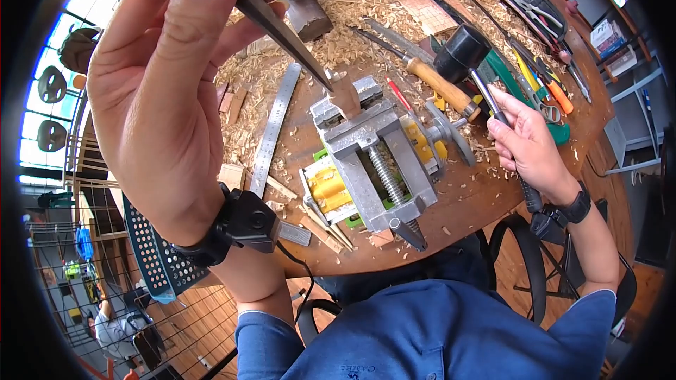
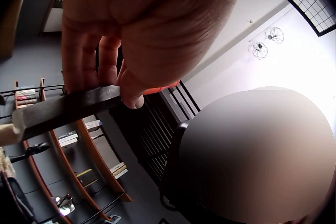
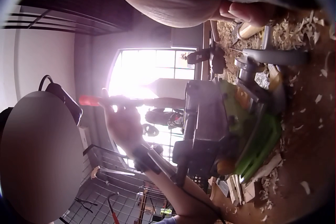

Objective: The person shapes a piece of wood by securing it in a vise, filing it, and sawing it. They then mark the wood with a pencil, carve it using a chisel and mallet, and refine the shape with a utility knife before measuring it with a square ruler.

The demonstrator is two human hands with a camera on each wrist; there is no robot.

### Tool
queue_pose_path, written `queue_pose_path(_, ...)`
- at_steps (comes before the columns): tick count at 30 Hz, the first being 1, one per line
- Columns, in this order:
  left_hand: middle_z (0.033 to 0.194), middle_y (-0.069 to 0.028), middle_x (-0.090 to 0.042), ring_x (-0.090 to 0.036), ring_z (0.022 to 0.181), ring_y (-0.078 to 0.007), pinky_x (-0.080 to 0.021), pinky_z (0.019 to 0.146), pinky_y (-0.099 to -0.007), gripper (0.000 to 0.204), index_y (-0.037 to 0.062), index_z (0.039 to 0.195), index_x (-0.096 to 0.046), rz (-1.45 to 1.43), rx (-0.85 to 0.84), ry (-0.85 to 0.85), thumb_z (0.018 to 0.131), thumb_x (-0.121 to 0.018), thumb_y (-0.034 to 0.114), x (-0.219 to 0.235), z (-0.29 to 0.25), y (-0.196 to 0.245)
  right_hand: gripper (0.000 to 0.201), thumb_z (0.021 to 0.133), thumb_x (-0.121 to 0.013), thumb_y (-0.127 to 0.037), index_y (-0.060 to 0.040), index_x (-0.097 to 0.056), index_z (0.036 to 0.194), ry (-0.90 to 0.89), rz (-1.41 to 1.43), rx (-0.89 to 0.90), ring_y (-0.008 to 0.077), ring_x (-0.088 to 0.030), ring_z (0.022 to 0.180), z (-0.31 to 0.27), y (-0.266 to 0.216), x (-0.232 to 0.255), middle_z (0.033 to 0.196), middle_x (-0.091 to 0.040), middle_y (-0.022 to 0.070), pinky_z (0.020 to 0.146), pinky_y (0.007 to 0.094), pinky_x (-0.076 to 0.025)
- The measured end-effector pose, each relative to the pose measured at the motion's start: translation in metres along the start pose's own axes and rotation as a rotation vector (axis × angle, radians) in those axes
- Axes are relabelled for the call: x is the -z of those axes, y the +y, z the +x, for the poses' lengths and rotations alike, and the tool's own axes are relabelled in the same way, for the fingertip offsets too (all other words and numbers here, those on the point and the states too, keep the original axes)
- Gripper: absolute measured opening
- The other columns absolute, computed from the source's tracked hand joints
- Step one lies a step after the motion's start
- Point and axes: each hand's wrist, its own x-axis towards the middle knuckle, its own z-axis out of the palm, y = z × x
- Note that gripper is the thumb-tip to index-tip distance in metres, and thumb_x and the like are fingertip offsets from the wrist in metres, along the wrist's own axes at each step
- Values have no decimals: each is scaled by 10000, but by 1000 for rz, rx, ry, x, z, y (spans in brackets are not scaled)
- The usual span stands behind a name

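Note:
My left hand [image 1: 162, 98] pinches the steel blade of a chisel [image 1: 285, 35] between thumb and fingers. Its orange handle [image 3: 90, 100] shows in the right wrist view. The blade slants down, its tip right at a small block of wood [image 1: 345, 98]. That block stands clamped upright in the jaws of a grey metal vise [image 1: 362, 134] on the workbench. Off to the right, my right hand [image 1: 528, 141] grips the shaft of a mallet [image 1: 462, 53] with a black head, which is raised over the tools beside the vise.
Curled shavings cover much of the workbench [image 1: 486, 200]. Left of the vise lies a steel ruler [image 1: 274, 123]; a wooden-handled tool [image 1: 440, 86] and a red pencil [image 1: 399, 93] lie to its right. Pliers, a saw and other tools are at the far right. A perforated teal basket [image 1: 158, 267] stands at the left edge.

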Motion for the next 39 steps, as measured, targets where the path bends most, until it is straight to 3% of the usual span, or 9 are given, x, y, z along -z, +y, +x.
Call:
queue_pose_path(1,1145,-123,-761,-744,939,-193,-611,829,-335,362,-57,1331,-659,9,-42,45,1123,-587,230,-5,-2,-1,627,1093,-563,-37,-31,-322,1672,6,0,-1,7,-391,630,0,0,0,918,-509,-44,499,190,-383)
queue_pose_path(4,1180,-137,-748,-744,938,-201,-622,845,-340,407,-60,1364,-643,55,-79,9,1124,-587,264,-4,-1,-2,631,1092,-564,-34,-34,-320,1674,12,4,-2,7,-393,630,0,-1,-1,915,-509,-45,500,190,-385)
queue_pose_path(7,1153,-131,-750,-743,934,-196,-616,838,-330,409,-58,1372,-640,18,-40,89,1128,-579,265,-8,-1,2,632,1091,-565,-32,-37,-320,1674,8,0,0,8,-397,634,0,-1,-1,920,-512,-44,504,189,-388)
queue_pose_path(10,1148,-140,-753,-752,963,-209,-620,858,-338,409,-56,1382,-643,15,-37,-58,1127,-580,258,-2,-1,3,631,1091,-565,-33,-36,-322,1674,12,-9,2,8,-404,643,-1,-2,-2,927,-515,-41,508,188,-392)
queue_pose_path(13,1069,-88,-701,-696,847,-162,-579,766,-298,428,-39,1307,-637,149,67,224,1148,-530,343,-8,0,7,630,1092,-565,-33,-32,-322,1673,9,-7,4,10,-409,653,-1,-2,-1,934,-518,-39,510,188,-395)
queue_pose_path(15,1466,-241,-618,-736,1161,-270,-629,945,-295,368,-35,1384,-645,-15,77,-185,1144,-527,218,37,9,4,629,1092,-564,-33,-30,-321,1672,-1,-2,6,10,-411,656,-1,-1,-1,938,-520,-38,511,188,-396)
queue_pose_path(27,1492,-265,-590,-727,1168,-289,-630,976,-376,378,-51,1381,-645,-6,62,-161,1148,-511,215,35,8,4,635,1091,-569,-39,-28,-317,1674,-3,5,3,11,-411,665,-1,-2,0,932,-515,-39,515,188,-397)
queue_pose_path(39,1508,-265,-576,-716,1164,-289,-609,999,-388,370,-57,1376,-640,-58,84,-191,1148,-509,203,37,8,4,636,1086,-570,-27,-30,-322,1672,6,3,4,6,-409,631,-1,-2,0,911,-507,-45,511,192,-395)
